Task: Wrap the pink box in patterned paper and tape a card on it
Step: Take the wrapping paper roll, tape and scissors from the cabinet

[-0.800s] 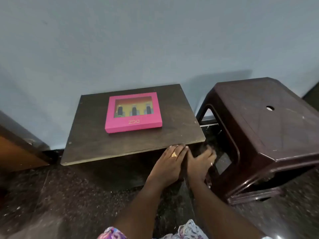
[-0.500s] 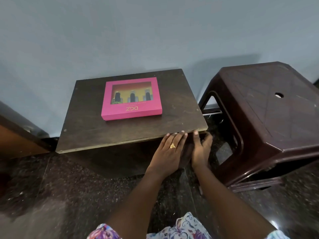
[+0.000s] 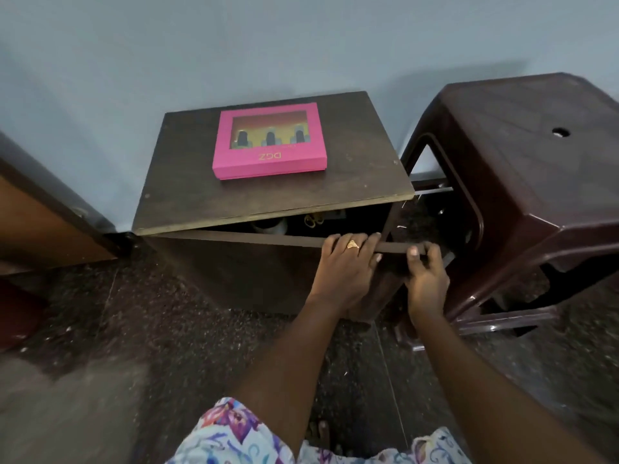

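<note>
The pink box (image 3: 270,144), with a window showing three small bottles, lies flat on top of a dark wooden cabinet (image 3: 187,199) against the wall. The cabinet's front door (image 3: 234,269) stands partly open, swung out on its right side. My left hand (image 3: 345,266), wearing a gold ring, curls its fingers over the door's top edge. My right hand (image 3: 425,274) grips the same edge at the door's right corner, thumb on top. Through the gap I see something white and something yellowish inside, too dark to name. No patterned paper or card is in view.
A dark brown plastic stool (image 3: 522,182) stands close to the cabinet's right side. Brown wooden furniture (image 3: 40,226) is at the left. The floor (image 3: 167,346) is dark speckled stone. A blue-grey wall rises behind.
Both hands moved from under the cabinet top's front right edge onto the door and pulled it outward. The door went from closed to partly open.
</note>
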